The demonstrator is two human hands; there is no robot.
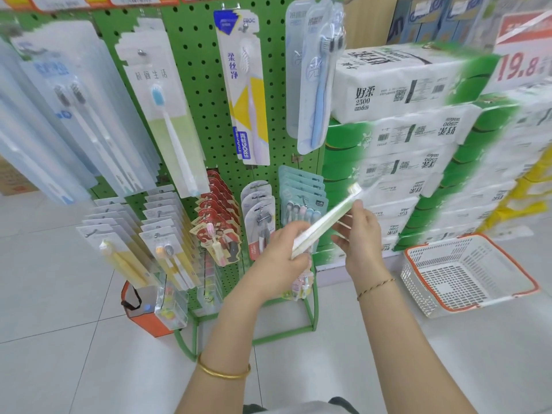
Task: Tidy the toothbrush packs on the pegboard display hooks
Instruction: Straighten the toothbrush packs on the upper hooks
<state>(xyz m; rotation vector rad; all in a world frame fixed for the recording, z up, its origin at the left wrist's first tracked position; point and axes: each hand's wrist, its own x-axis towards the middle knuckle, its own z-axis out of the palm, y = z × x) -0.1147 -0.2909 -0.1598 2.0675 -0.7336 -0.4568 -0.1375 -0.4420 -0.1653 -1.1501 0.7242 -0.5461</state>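
A green pegboard stand (pixel 206 94) carries many toothbrush packs on hooks. Between my hands is a stack of pale green toothbrush packs (pixel 324 221), tilted up to the right, in front of the lower right of the board. My left hand (pixel 282 253) grips its lower end. My right hand (pixel 360 234) holds the packs near the middle with its fingertips. A matching pale green pack (pixel 167 115) hangs on an upper hook. A yellow and white pack (pixel 248 94) and blue packs (pixel 313 76) hang to its right. Lower hooks hold red packs (pixel 219 204) and teal packs (pixel 301 189).
Stacked white and green tissue bundles (pixel 418 138) rise right of the stand. A white and orange shopping basket (pixel 466 273) lies on the tiled floor at the right. An orange bag (pixel 143 312) sits at the stand's foot on the left.
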